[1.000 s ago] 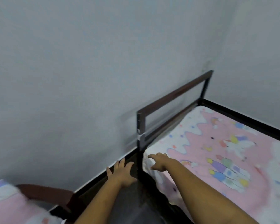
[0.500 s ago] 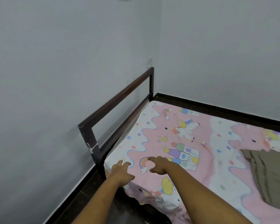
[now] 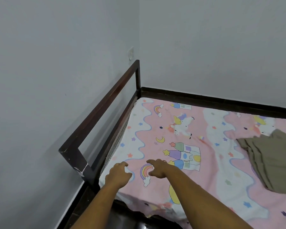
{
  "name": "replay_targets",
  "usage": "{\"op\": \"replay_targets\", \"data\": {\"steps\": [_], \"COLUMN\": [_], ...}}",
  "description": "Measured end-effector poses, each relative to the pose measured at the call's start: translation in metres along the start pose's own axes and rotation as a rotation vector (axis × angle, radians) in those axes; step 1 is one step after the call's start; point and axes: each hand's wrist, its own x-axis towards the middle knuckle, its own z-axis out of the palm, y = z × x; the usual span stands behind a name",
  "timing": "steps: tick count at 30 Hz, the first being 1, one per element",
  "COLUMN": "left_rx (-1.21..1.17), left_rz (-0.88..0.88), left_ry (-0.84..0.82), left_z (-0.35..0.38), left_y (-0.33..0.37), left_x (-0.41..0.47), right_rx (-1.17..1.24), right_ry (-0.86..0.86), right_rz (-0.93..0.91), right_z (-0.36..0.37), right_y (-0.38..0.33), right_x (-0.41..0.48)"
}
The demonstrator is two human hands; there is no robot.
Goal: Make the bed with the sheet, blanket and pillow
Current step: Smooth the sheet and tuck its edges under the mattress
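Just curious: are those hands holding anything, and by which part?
Nothing is held. The left hand and right hand are over the sheet near its corner, fingers loose, gripping no fabric.

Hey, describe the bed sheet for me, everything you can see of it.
The sheet is thin, cotton-looking cloth, pink and white in wavy bands, printed with rainbows, unicorns, castles, stars and a moon. It lies spread over the mattress, lightly creased, its near edge hanging loose. Along the rail a striped strip of mattress shows. The left hand and right hand rest on it by the near corner; a folded khaki blanket lies on it farther along.
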Motion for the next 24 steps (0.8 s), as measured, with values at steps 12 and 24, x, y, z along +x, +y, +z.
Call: {"op": "replay_targets", "data": {"steps": [12, 24], "left_rx": [-0.133, -0.205], "left_rz": [-0.034, -0.058], "left_ry": [-0.033, -0.033], "left_z": [-0.025, -0.016], "left_y": [-0.051, -0.070], "left_x": [0.085, 0.121], "right_rx": [0.083, 0.080], "right_ry": [-0.034, -0.049], "right_rz": [0.072, 0.066], "right_z": [0.008, 0.014], "right_y": [-0.043, -0.051], "right_x": [0.060, 0.091]}}
